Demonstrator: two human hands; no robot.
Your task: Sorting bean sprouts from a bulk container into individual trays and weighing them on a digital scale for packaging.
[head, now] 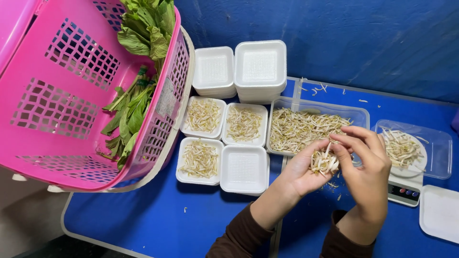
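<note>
Cupping a small bunch of pale bean sprouts (324,162) in the left hand (300,173), palm up, above the blue tabletop (158,220). Pinching at the same bunch with the right hand (366,165), fingers bent down onto it, both hands touching together. Hovering just in front of a clear plastic tub (359,114) heaped with sprouts. Sitting to the right, a small scale (405,188) carrying more sprouts. Lying to the left, white foam trays (243,169), three filled, one bare, with stacked ones behind. Leaning at far left, a pink basket (71,95) holding leafy greens (134,105).
</note>
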